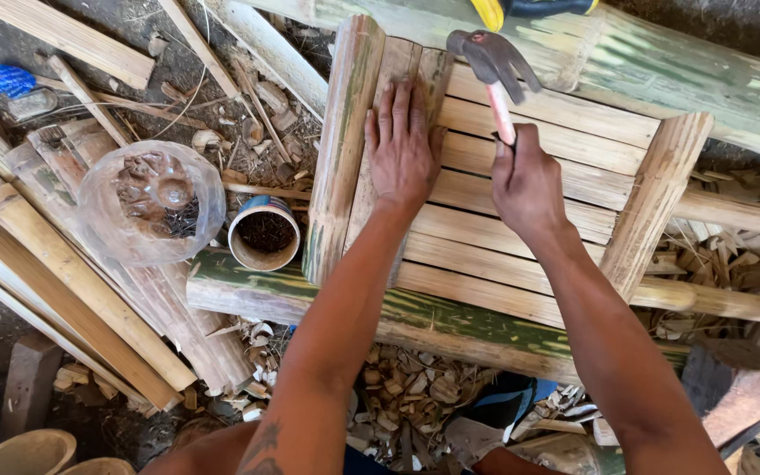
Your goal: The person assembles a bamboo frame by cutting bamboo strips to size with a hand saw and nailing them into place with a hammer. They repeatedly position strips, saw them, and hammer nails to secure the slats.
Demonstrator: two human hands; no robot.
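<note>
The left hand (pixel 402 145) is laid flat, palm down, with the grip released and the fingers extended. It is pressed on a split bamboo slat (pixel 395 105) that runs upright in the view, just beside a thick bamboo half-pole (pixel 342 145) at the left edge of the frame.

The right hand (pixel 528 185) is clenched around the pale handle of a claw hammer (pixel 493 60). The dark metal head is raised above the slats and is seen slightly blurred, at the far side of the frame.

The bamboo frame (pixel 521 207) is made up of about 8 flat slats laid side by side, crossed by 1 angled bamboo bar (pixel 657 198) at the right. It is carried on a green-streaked bamboo pole (pixel 415 321) at the near side and a larger green pole (pixel 688 75) at the far side.

To the left of the frame, 1 round tin (pixel 264 233) with dark contents is set touching the near pole. Beside it lies 1 clear plastic bottle bottom (pixel 153 202), also with dark small parts inside; these cannot be identified. Loose bamboo strips (pixel 81 281) are stacked at the far left on the ground. Bamboo chips (pixel 406 387) are scattered on the ground below the near pole. A blue and yellow object (pixel 529 9) is partly visible at the top edge.
</note>
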